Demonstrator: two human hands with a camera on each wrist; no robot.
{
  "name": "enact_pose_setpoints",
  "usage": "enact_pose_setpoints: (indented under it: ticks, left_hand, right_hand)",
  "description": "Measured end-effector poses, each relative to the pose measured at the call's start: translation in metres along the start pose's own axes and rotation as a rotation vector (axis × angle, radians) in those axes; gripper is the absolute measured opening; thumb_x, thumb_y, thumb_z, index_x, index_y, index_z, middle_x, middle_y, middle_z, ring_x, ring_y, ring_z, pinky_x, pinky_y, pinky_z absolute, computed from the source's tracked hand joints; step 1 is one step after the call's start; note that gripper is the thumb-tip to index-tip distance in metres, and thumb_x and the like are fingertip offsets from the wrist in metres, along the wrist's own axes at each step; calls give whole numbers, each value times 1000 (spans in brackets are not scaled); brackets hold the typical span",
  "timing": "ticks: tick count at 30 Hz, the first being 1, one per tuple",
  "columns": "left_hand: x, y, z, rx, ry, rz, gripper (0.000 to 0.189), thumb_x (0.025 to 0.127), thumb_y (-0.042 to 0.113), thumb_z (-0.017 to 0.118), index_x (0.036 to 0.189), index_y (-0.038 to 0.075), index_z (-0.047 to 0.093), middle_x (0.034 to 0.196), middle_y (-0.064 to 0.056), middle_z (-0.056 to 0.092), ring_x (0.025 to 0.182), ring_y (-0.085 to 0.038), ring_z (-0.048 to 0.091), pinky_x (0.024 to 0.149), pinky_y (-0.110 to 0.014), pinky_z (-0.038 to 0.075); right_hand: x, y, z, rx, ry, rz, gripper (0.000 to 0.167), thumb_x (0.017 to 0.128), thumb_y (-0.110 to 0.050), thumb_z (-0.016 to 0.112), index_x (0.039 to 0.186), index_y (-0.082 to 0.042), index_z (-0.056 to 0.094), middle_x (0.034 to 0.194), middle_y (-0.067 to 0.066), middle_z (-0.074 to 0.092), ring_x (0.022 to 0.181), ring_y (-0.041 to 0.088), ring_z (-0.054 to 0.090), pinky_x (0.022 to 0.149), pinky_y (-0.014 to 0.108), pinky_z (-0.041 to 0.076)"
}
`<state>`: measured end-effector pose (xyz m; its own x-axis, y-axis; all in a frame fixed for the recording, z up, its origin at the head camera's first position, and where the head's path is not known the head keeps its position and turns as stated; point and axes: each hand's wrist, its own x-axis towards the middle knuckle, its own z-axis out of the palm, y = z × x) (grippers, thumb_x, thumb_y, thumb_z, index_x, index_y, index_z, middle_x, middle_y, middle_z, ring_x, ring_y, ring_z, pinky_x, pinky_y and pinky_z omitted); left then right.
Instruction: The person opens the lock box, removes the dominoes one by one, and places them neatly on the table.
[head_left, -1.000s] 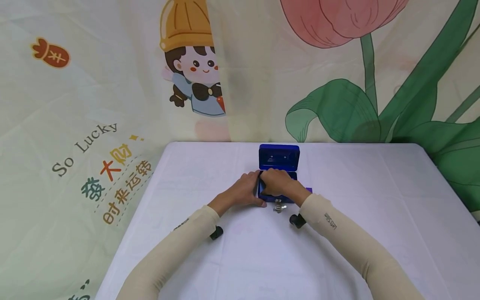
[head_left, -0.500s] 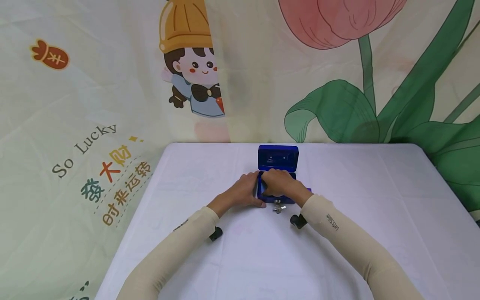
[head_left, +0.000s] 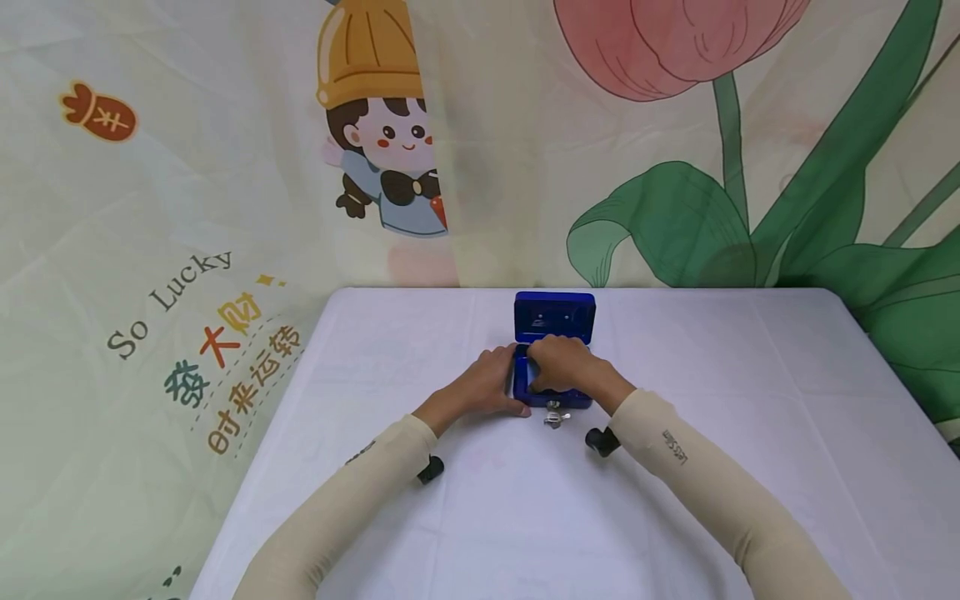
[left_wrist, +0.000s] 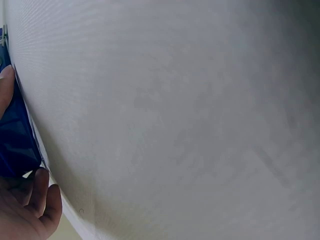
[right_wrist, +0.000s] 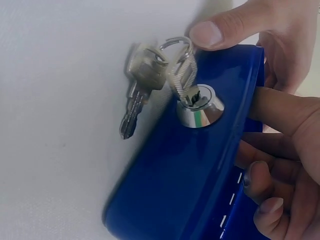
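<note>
Surface, white, fills my lower view. Toward its back sits a blue box, lid raised. My left hand clasps the box's left side, thumb at the front corner; my right hand reaches inside, fingers bent, and I cannot tell whether they pinch anything. Keys hang at the front lock.

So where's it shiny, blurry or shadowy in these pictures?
Right wrist view: the silver lock gleams on the blue box, and the hanging key looks slightly soft; left wrist view: mostly dull grey, darkest at the top right corner; head view: fairly even light, with a soft shadow on the white tabletop beside the right sleeve.
</note>
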<state>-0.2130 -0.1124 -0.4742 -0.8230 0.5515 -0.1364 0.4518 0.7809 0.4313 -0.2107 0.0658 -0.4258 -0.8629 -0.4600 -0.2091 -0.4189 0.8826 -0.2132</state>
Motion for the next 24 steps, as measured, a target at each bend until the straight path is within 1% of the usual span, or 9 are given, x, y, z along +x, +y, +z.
enact_pose_setpoints:
  ticks: [8,13,21,24]
  left_hand:
    - [-1,1,-1,-4,0,2,117,71,53,88,158,8,22,146,-14,49,128,-30,47,114,-46,39]
    - [-2,0,-1,-6,2,5,117,72,53,87,158,8,22,147,-14,49,129,-30,47,114,-45,39]
    - [-3,2,-2,-12,-7,-22,118,72,53,87,159,9,21,148,-13,47,129,-29,46,114,-46,40]
    - [-3,2,-1,-10,-8,-23,118,72,53,87,159,9,21,149,-13,47,130,-29,46,114,-46,39]
  right_hand:
    - [-4,-2,-5,-12,1,-10,46,83,-33,83,120,-7,71,111,10,74,100,27,69,91,51,56]
    - [-5,-1,-7,-9,-3,-1,49,83,-36,83,122,-8,71,113,9,73,102,27,68,92,52,55]
    - [-11,0,-12,-4,10,-8,49,82,-36,84,120,-8,72,114,10,73,102,27,68,91,49,56]
    - [-14,0,-14,-4,14,-10,49,82,-35,84,120,-8,72,114,10,74,101,27,69,90,49,57]
